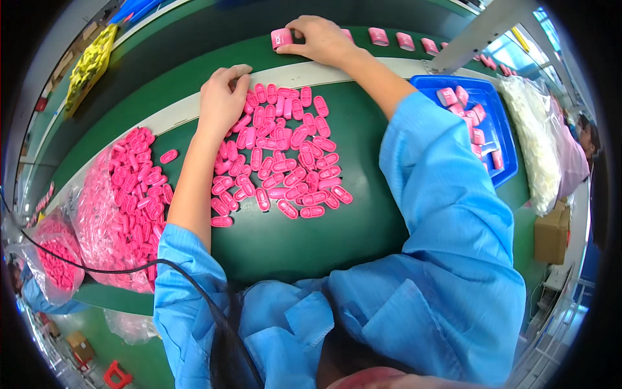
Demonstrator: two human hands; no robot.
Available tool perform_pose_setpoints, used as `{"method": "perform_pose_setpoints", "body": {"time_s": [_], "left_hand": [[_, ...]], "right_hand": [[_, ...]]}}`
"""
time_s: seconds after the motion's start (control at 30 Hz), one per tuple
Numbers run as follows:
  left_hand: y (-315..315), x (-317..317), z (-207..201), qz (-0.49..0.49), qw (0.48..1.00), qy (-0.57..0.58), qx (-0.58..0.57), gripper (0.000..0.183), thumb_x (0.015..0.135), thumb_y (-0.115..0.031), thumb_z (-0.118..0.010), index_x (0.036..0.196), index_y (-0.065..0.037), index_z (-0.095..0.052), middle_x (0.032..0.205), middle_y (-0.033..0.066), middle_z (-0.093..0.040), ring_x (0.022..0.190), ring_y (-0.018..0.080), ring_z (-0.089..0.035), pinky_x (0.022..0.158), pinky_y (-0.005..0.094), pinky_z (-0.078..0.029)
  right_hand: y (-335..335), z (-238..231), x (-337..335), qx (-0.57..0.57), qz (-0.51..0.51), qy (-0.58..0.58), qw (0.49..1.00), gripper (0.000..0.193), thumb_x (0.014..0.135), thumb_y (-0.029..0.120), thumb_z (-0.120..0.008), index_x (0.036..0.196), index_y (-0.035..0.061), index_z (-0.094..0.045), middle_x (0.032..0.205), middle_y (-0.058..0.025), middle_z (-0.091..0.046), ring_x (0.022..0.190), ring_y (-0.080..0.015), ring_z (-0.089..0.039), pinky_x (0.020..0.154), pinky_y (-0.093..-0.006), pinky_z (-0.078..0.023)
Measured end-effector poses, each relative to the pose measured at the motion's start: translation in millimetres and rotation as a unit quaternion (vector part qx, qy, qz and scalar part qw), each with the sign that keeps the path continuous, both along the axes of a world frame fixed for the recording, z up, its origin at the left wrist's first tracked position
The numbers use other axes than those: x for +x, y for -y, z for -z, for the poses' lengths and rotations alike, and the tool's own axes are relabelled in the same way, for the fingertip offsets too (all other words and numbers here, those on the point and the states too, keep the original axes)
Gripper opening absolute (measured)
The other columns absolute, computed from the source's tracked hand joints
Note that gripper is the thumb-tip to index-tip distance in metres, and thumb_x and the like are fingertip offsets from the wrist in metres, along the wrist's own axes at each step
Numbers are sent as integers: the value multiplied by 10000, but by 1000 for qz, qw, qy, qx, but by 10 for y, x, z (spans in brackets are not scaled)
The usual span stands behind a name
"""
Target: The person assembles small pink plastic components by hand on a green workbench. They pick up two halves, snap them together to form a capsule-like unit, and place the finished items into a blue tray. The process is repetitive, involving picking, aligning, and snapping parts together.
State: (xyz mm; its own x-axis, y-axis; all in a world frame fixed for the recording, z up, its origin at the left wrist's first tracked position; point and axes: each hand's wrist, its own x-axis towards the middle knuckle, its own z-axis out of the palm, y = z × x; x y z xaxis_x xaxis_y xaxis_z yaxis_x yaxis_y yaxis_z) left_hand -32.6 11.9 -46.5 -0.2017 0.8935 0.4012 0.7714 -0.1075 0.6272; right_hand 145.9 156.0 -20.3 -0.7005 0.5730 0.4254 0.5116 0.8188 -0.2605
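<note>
On the far green belt, my right hand (317,41) has its thumb and fingers around a glossy pink rounded case (281,39) with white print on its face. My left hand (223,98) is at the upper left edge of a spread of small pink oval plastic parts (278,155). Its fingers curl in toward the thumb, and whatever lies between them is hidden. Most of the oval parts lie flat, many with their hollow side up. One oval part (169,156) sits apart, left of my left forearm.
Left is a heap of pink parts (139,178) spilling from a clear bag (97,214). A blue tray (502,123) holds pink printed cases at the right. More cases (405,41) line the belt beside a metal post (476,40). A black cable (129,268) crosses at the left.
</note>
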Motion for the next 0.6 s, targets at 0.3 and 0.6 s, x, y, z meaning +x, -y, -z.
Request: {"method": "perform_pose_setpoints", "body": {"time_s": [0.3,0.6], "left_hand": [[-179,425,20,132,991,-7,18,209,841,-88,-530,1007,-58,-653,863,108,-632,740,197,-601,709,295,-471],[-138,104,-87,90,993,71,-21,207,812,-157,-597,964,-37,-671,895,111,-671,787,189,-636,741,281,-487]], "right_hand": [[514,-311,2367,28,241,89,966,490,750,388,-671,1078,33,-590,1046,-146,-610,967,-299,-578,832,-366,-450],[416,-538,880,-72,111,-12,991,280,849,242,-570,1031,34,-618,1071,-102,-601,931,-295,-587,831,-369,-449]]}}
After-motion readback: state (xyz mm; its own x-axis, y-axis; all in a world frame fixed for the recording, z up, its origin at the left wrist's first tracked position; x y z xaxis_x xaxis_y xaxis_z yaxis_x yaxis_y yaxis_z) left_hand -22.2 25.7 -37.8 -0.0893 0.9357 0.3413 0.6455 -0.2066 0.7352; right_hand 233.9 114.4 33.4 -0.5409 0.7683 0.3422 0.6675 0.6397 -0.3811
